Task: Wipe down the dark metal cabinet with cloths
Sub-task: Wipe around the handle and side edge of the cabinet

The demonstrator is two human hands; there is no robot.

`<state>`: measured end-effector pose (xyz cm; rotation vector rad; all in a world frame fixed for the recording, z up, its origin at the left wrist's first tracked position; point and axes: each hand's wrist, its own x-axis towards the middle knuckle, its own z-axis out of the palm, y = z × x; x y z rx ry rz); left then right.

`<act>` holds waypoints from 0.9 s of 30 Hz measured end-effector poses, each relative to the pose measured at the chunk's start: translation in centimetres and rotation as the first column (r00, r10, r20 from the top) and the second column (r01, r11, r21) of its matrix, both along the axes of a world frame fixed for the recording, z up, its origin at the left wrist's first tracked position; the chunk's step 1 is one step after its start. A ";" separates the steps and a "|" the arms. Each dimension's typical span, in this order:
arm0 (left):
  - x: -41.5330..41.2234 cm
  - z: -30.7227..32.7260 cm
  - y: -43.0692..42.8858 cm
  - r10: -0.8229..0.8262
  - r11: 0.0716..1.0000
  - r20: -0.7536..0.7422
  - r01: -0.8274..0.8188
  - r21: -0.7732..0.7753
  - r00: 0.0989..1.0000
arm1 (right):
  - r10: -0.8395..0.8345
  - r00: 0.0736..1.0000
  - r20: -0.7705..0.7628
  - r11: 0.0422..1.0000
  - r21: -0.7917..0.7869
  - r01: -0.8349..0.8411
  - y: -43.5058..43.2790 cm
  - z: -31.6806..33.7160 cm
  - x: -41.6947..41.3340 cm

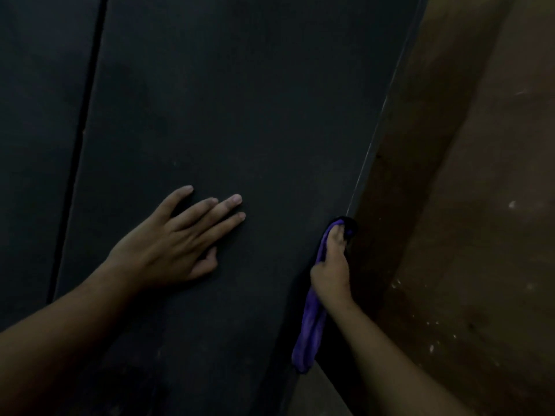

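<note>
The tall, flat, dark metal cabinet [228, 115] filled most of the head view, with a narrow vertical seam [87, 121] running down its face on the left. The left hand [177, 238] lay flat against the cabinet face, fingers straight and slightly spread, palm toward the metal, holding nothing. The right hand [332, 265] was at the cabinet's right vertical edge, its fingers curled round a purple cloth [312, 319] and pressing the cloth's upper end against that edge. The rest of the cloth hung down from the hand along the same edge, its lower end loose and near the bottom of the view. The two hands were well apart, the left one near the middle of the panel. A brown, stained wall [480, 205] stood just beside the cabinet on the right. Lighting was dim; fine surface detail on the metal could not be determined.
</note>
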<state>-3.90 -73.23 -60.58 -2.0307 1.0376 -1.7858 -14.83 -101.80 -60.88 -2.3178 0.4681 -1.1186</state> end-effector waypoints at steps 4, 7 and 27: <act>-0.1 0.0 0.0 -0.020 1.000 -0.004 0.020 -0.013 1.000 | -0.068 0.997 0.037 0.998 0.016 0.068 -1.0 6.3 1.0; 0.1 -0.1 0.0 -0.020 1.000 -0.009 0.020 -0.008 1.000 | -0.114 0.993 0.031 0.993 -0.018 0.114 -0.8 6.3 0.4; -3.1 3.8 3.2 -0.107 0.993 -0.273 0.093 -0.066 0.956 | 0.101 0.990 0.098 0.982 -0.169 -0.084 7.7 8.0 1.9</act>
